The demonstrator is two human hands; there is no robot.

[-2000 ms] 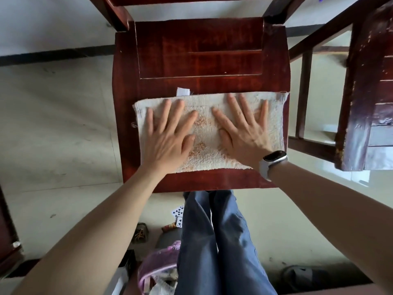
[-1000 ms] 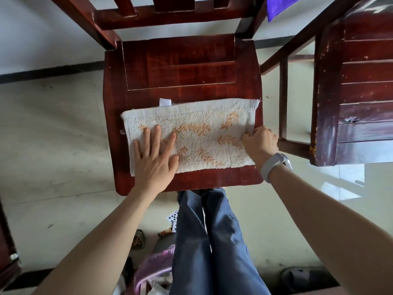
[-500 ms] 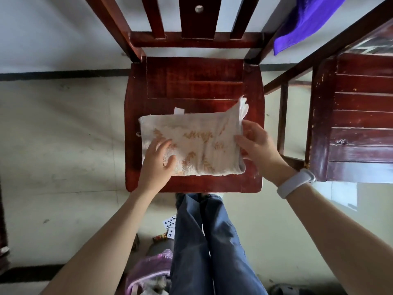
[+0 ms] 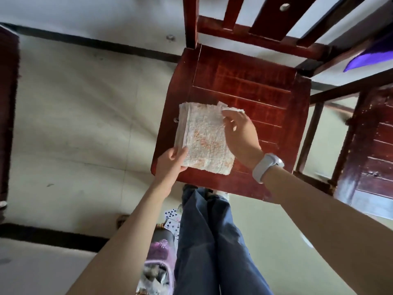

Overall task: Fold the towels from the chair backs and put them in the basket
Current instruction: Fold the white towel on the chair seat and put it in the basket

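Cream terry towel with orange flecks [image 4: 205, 139], half a second earlier a long strip, lay folded square on the red-brown wooden chair seat [image 4: 251, 88]; my left hand [image 4: 170, 167] pinched its near corner, my right hand [image 4: 240, 135] its far edge. Basket unseen.

Two hands [image 4: 170, 165] [image 4: 240, 135], one white towel [image 4: 204, 139], one purple cloth [image 4: 370, 58], two wooden chairs [image 4: 244, 86] [image 4: 370, 145].
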